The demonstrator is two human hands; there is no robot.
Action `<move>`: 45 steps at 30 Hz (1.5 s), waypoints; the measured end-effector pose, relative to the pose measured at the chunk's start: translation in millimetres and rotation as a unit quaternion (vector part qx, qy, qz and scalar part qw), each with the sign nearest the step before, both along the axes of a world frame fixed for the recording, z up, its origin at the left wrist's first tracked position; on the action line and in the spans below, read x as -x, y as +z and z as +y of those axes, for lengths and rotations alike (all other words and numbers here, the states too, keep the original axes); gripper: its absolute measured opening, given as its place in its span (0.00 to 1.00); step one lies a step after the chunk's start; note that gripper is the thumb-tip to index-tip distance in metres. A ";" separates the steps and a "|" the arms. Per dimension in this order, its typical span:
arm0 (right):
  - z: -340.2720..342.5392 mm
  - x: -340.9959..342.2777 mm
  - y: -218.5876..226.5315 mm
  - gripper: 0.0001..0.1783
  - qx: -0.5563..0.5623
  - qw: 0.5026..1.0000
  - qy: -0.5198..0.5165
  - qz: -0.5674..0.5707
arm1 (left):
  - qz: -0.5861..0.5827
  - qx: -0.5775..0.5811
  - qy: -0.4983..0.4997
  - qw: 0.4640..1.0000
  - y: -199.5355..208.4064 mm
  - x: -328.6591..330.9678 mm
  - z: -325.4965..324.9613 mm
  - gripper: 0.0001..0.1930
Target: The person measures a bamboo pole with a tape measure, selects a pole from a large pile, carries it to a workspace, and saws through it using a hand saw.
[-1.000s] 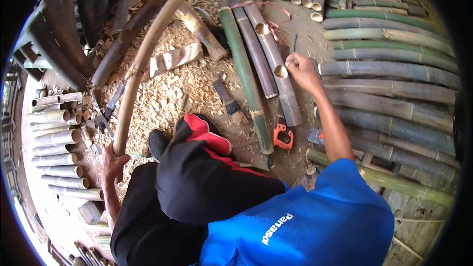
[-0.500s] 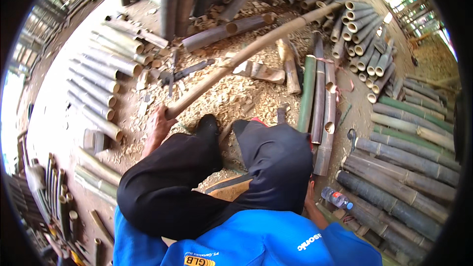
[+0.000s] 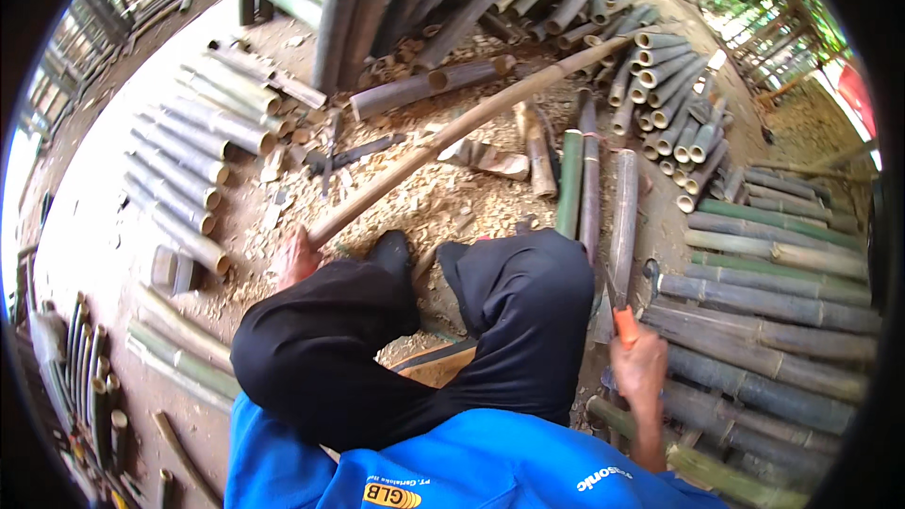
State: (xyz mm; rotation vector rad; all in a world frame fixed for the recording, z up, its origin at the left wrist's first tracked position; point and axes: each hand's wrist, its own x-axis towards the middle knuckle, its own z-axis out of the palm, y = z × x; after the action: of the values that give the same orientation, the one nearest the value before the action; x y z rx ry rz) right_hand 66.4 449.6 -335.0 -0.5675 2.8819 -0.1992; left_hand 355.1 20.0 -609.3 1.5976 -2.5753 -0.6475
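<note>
Since half a second ago the right hand (image 3: 639,368), then tucked low behind the bent knee, has come up beside the right leg closed around the orange handle of a small handsaw (image 3: 617,313), whose dark blade points away from the person toward the split bamboo lengths; a second ago that hand was stretched out over those lengths with nothing in it. The left hand (image 3: 297,254) has stayed wrapped around the near end of the long tan bamboo pole (image 3: 452,132), which runs from it diagonally up and away over the litter of pale wood chips (image 3: 415,203). So pole and cutting tool are now both in hand, one on each side of the body. Beyond and to the right of the right hand lies a wide floor of dark grey-green bamboo culms (image 3: 773,320) laid side by side; past the left hand, a row of shorter cut tubes (image 3: 189,160) lies on the ground. Between the two hands the person's black-trousered legs (image 3: 424,330) are folded, and three split bamboo pieces (image 3: 594,188) lie just ahead of the right knee, crowding the ground under the pole.
</note>
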 end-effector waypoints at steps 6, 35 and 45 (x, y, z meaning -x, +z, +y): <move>13.0 35.3 76.4 0.23 0.250 0.967 0.047 0.015 | -0.010 -0.004 -0.018 1.000 28.5 -5.8 3.4 0.13; -46.8 90.6 -42.3 0.13 0.649 0.707 -0.031 -0.280 | 0.046 -0.007 -0.230 0.972 69.4 220.6 -112.6 0.47; -30.6 69.9 -53.8 0.10 0.647 0.693 -0.068 -0.310 | -0.008 0.024 -0.143 0.989 87.3 267.7 -45.2 0.21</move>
State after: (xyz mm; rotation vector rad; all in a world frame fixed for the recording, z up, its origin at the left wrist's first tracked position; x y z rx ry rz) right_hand -3.6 419.1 -388.8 -0.2988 1.6784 -2.0335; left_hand 87.4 -25.2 -522.0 1.2334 -2.8362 -0.5836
